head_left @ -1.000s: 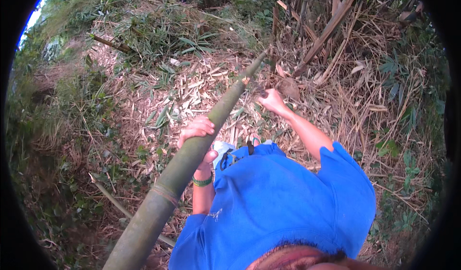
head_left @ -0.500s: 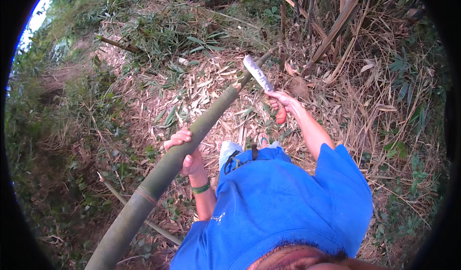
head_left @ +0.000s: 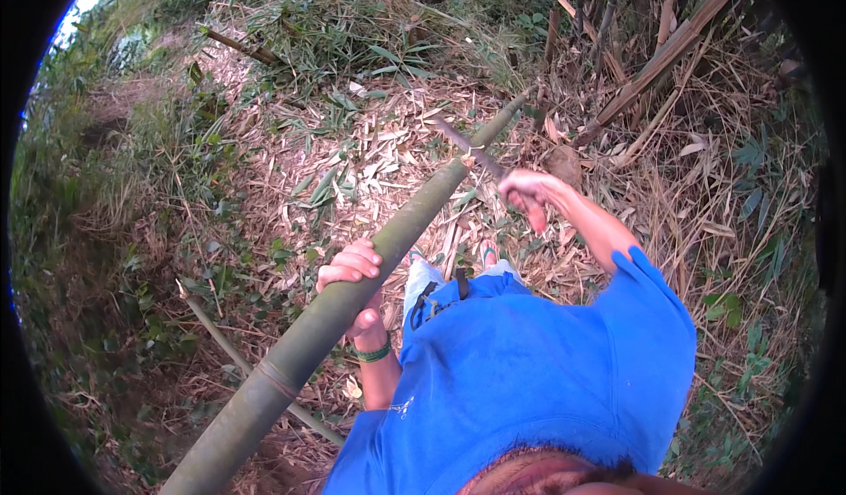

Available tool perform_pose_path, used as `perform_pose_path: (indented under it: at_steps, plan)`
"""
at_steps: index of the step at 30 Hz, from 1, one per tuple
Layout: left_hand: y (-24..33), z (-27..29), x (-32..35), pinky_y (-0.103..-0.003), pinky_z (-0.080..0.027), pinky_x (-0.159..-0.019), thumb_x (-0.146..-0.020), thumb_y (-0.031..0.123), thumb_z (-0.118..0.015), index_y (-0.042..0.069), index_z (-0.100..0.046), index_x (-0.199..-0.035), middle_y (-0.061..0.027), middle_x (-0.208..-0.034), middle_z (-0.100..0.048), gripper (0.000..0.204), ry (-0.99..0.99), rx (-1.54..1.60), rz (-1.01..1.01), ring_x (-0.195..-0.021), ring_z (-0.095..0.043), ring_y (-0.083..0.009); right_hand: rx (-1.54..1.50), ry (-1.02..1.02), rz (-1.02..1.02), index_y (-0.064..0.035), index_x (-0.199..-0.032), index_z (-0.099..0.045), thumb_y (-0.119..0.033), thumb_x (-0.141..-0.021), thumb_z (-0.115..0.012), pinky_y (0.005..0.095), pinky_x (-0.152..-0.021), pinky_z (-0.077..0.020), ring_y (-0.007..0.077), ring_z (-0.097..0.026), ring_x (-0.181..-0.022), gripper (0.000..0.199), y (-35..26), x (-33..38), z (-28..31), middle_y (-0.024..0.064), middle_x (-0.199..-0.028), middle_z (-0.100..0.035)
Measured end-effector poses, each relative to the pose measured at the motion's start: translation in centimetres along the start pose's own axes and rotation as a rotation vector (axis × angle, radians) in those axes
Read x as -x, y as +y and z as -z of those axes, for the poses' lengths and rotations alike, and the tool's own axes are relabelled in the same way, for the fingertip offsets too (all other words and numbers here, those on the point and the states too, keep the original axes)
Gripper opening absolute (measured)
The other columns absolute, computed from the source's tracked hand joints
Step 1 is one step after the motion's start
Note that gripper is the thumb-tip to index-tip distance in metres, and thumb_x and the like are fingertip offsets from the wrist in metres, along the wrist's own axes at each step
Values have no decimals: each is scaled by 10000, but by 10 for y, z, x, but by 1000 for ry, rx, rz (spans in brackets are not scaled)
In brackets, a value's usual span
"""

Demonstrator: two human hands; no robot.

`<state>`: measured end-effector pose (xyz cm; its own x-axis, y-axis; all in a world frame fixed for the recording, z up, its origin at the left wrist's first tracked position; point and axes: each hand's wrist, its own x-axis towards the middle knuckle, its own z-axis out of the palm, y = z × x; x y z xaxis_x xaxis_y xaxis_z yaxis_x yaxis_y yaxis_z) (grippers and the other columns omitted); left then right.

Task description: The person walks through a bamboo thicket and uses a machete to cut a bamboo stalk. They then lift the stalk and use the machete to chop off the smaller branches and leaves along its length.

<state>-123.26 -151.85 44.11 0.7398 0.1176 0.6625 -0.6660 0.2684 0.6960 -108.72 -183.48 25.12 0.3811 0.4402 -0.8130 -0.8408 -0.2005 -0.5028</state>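
Note:
A thick green bamboo pole (head_left: 352,290) slants from the lower left up to the middle of the view. My left hand (head_left: 354,275) is wrapped round it, fingers over the top and thumb beneath. Near the pole's far part is a pale, cut notch (head_left: 468,159), beyond which a thinner stretch of bamboo (head_left: 502,121) carries on. In my right hand (head_left: 530,191) is a machete with an orange-red handle (head_left: 537,220). Its dark, blurred blade (head_left: 485,158) lies across the bamboo at the notch; whether it touches, I cannot tell.
Dry bamboo leaves (head_left: 374,169) cover the ground around my feet. A thinner stick (head_left: 216,332) lies under the pole at lower left. Bamboo stems (head_left: 670,59) and dry brush stand at upper right. A cut stump (head_left: 242,46) juts out at upper left.
The machete blade has swung down from beside the bamboo to across its notch, and my right wrist has turned. My left hand still grips the pole. The whole view has shifted slightly.

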Motion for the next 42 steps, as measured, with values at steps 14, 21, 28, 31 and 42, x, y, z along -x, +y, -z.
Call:
perform_pose_path:
  at_steps: [14,21,28,31,42]
  plan:
    - [12,-25,3,-496,-447,-864,-697,446,-845,53,-498,-921,-113,-807,-615,571,-131,-44,26,-799,-607,-278,-205,-122,1,-165,-638,-452,-131,-800,-565,221,-406,-312,40,-342,-408,200,25,0,2,-96,-502,-394]
    - [13,-29,6,-496,-449,-854,-698,446,-845,60,-497,-915,-103,-806,-616,562,-75,-70,-2,-803,-609,-279,-327,-141,-52,-153,-592,-448,-95,-785,-564,224,-385,-309,59,-349,-393,233,19,2,-9,-74,-499,-430]
    - [-2,-27,3,-503,-439,-860,-678,441,-846,51,-508,-925,-102,-831,-608,572,-69,-30,39,-811,-592,-275,-290,-58,-48,-182,-586,-410,-116,-778,-579,234,-415,-302,39,-344,-409,264,47,5,9,-90,-497,-406]
    - [-5,-15,4,-505,-436,-863,-668,413,-844,48,-508,-923,-111,-822,-611,558,-62,-40,11,-814,-595,-277,-84,-222,-23,-164,-606,-438,-86,-775,-607,231,-411,-300,41,-350,-417,252,37,44,-17,-79,-494,-396]
    - [-17,-23,-6,-512,-405,-924,-674,358,-838,46,-499,-940,-129,-847,-604,532,35,-21,36,-859,-596,-288,-134,-33,110,-149,-627,-436,-94,-785,-585,230,-415,-324,70,-362,-410,224,25,4,4,-70,-524,-411]
